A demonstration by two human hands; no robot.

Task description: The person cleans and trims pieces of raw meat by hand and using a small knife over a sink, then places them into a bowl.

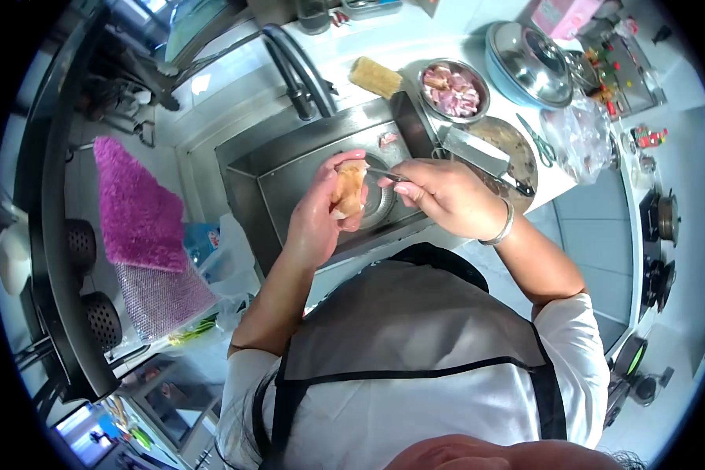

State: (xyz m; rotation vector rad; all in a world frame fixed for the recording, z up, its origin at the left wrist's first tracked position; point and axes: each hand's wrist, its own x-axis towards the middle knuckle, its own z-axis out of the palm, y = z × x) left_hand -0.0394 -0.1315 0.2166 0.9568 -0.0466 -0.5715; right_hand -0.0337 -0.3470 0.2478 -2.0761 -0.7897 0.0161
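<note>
My left hand [323, 208] holds a pale tan piece of meat with skin [349, 187] above the stainless steel sink [282, 194]. Between the fingers of my right hand [440, 191] is a small thin metal tool [388, 174], its tip at the upper right edge of the piece; its exact kind cannot be told. A scrap of pink meat [388, 139] lies in the sink near its back right corner. Right of the sink, a metal bowl [486, 97] holds cut raw meat [455, 94]. A cleaver [476, 151] rests across a round cutting board [520, 147].
A black faucet [296, 76] rises behind the sink, with a yellow sponge-like block [376, 77] beside it. Green-handled scissors [539, 141], a plastic bag [578, 138] and a blue pot with a glass lid [529, 64] stand on the right. Purple cloth [138, 211] hangs at left.
</note>
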